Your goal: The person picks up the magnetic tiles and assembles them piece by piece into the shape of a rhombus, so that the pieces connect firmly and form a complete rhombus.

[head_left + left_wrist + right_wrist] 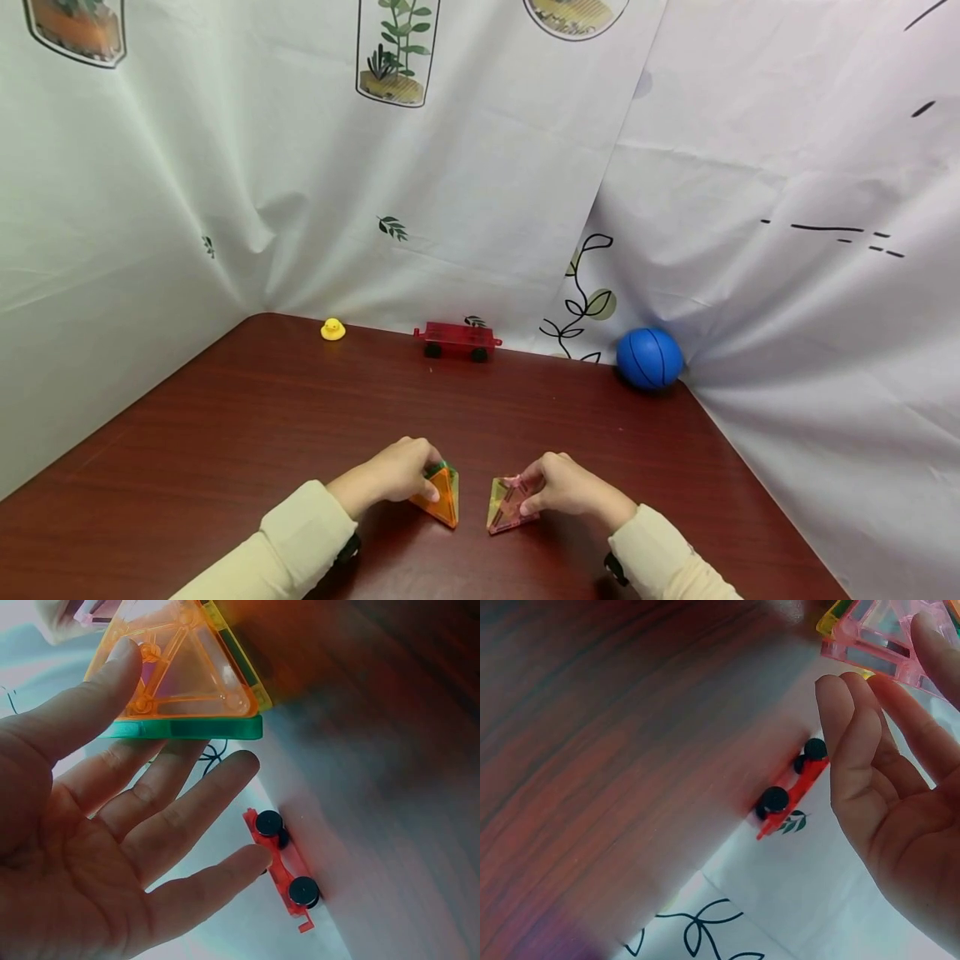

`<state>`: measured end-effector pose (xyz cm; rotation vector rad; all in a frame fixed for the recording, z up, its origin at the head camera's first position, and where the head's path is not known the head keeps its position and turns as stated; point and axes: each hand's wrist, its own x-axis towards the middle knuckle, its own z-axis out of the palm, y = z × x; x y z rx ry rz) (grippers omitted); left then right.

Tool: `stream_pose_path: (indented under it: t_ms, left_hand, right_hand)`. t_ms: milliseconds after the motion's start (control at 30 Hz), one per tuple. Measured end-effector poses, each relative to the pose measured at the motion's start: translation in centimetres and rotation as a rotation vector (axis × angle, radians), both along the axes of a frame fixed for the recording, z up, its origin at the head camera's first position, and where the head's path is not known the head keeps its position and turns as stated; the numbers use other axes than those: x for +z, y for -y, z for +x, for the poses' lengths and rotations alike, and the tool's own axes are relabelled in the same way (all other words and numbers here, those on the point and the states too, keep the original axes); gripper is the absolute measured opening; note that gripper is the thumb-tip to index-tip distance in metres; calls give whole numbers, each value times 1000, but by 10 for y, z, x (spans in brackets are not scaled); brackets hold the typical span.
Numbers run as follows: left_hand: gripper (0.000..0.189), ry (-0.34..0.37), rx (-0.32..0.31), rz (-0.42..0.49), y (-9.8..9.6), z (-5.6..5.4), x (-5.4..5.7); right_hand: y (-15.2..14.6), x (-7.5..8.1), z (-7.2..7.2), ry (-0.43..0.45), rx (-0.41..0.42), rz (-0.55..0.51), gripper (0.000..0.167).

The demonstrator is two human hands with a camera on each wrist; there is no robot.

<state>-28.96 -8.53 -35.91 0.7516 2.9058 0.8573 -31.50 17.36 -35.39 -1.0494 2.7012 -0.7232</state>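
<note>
My left hand (397, 473) pinches a small pyramid of see-through magnetic tiles between thumb and fingers. Its orange triangle tile (445, 493) faces me, joined to a green tile (187, 728) and a yellow tile (225, 634). Across a short gap, my right hand (568, 485) grips a second shape by its top. A pink triangle tile (513, 505) and a yellow tile (497, 497) show on it. Both shapes stand near the tabletop with their points toward each other; whether they touch the wood is unclear. The fingers hide parts of each.
Along the back edge of the dark red table (247, 417) sit a yellow rubber duck (333, 329), a red toy wagon (457, 337) with black wheels and a blue ball (649, 358). A white printed curtain (480, 167) rises behind and on both sides.
</note>
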Motion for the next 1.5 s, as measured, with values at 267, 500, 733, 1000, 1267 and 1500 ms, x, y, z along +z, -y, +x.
stream_pose_path:
  t_ms: [267, 500, 733, 1000, 1267, 1500]
  left_hand:
    - [14, 2, -2, -7, -4, 2, 2]
    - [14, 2, -11, -1, -8, 3, 3]
    - [15, 13, -9, -9, -10, 2, 3]
    - [15, 11, -11, -14, -13, 2, 4]
    - [14, 30, -14, -41, -19, 1, 4]
    - [14, 31, -15, -47, -20, 0, 3]
  right_hand:
    - [5, -2, -2, -14, 0, 11, 24]
    - [9, -2, -3, -20, 3, 9, 27]
    - [12, -1, -2, -10, 3, 16, 27]
    - [16, 2, -1, 0, 18, 19, 28]
    - [22, 3, 1, 56, 9, 9, 24]
    - [23, 3, 0, 31, 8, 32, 22]
